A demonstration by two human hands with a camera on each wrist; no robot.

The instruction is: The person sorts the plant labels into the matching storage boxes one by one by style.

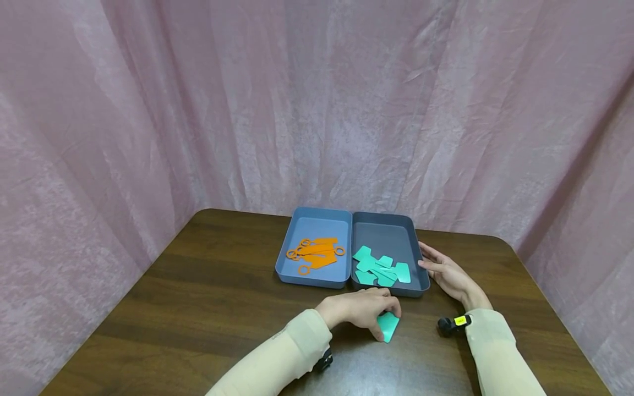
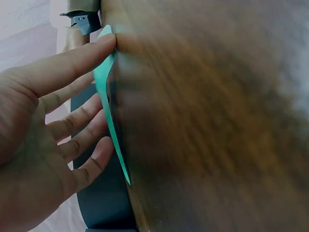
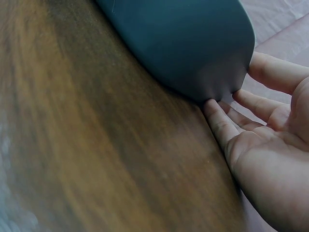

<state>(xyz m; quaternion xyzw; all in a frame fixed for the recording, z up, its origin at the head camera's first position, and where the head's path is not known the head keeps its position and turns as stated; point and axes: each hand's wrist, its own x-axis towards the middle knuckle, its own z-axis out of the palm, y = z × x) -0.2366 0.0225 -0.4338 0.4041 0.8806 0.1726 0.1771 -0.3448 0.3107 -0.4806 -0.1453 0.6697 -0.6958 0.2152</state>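
Observation:
My left hand (image 1: pixel 364 309) pinches a flat green plant label (image 1: pixel 389 326) between thumb and fingers, low over the table in front of the trays. In the left wrist view this label (image 2: pixel 102 79) appears nearly edge-on, tapering to a thin point. My right hand (image 1: pixel 449 276) touches the right side of the dark grey tray (image 1: pixel 383 228), thumb near its rim. The right wrist view shows several fingertips (image 3: pixel 213 107) against the tray's outer wall. Several more green labels (image 1: pixel 383 269) lie overlapping in the near part of that tray.
A blue-grey tray (image 1: pixel 322 221) adjoins the dark one on its left and holds several orange tags (image 1: pixel 319 254) with rings. Both trays stand toward the back of the brown wooden table (image 1: pixel 198 308). A pink curtain (image 1: pixel 317 110) hangs behind it.

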